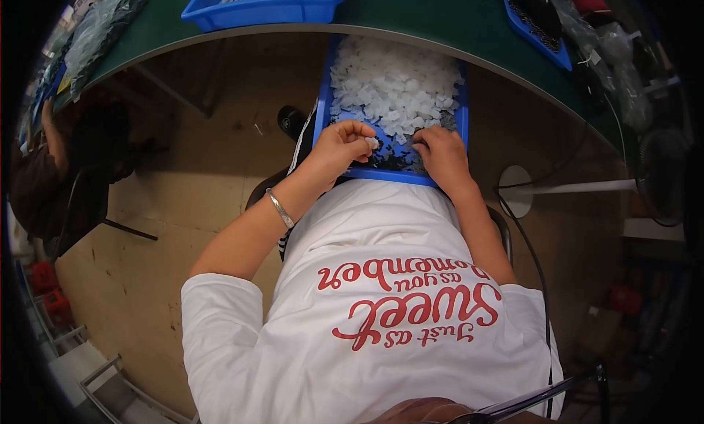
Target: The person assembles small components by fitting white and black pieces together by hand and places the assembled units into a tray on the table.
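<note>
The left hand [339,147] pinches one small translucent white plastic piece [372,142] between closed fingers above the near end of the blue plastic tray [321,108], while the right hand [440,151], fingers curled into the pile just beside it, holds something I cannot tell.

Three blue trays: one on the lap [463,123], one on the tabletop's far edge [257,12], one at the right [539,35]. Two hands, left [341,147] and right [440,152]. White plastic pieces [396,83], too many to count. One silver bracelet [280,208].
</note>
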Available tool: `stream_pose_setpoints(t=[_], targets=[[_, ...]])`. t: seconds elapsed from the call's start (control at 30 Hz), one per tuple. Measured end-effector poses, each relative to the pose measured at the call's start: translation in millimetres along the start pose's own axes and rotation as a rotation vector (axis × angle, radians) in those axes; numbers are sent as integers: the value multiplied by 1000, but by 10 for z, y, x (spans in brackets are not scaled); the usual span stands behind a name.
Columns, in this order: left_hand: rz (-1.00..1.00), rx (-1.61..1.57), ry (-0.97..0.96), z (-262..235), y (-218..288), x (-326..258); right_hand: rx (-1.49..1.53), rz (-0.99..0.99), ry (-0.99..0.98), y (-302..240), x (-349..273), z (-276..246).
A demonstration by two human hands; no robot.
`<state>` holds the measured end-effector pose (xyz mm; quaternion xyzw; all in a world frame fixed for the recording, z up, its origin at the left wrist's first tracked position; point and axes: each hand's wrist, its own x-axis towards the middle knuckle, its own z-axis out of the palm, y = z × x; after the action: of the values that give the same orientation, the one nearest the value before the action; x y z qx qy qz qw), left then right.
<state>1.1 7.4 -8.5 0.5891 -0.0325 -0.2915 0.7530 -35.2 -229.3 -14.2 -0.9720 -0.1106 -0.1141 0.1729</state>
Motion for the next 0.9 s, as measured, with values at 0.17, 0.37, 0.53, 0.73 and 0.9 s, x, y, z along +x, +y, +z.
stream_pose_setpoints(t=[0.17,0.37,0.53,0.73,0.9], targets=[[-2,12,13,-7,-25,6,-72,2,-1,5,-6,-68],[-8,-25,12,-5,-33,10,-117,-36,9,26,19,-59],[-20,-79,6,-9,-50,9,-5,-2,122,-37,40,-110],[-51,-143,16,10,-43,9,694,286,-28,-248,80,-226],[-59,-174,9,26,3,-28,996,248,-103,-369,102,-199]])
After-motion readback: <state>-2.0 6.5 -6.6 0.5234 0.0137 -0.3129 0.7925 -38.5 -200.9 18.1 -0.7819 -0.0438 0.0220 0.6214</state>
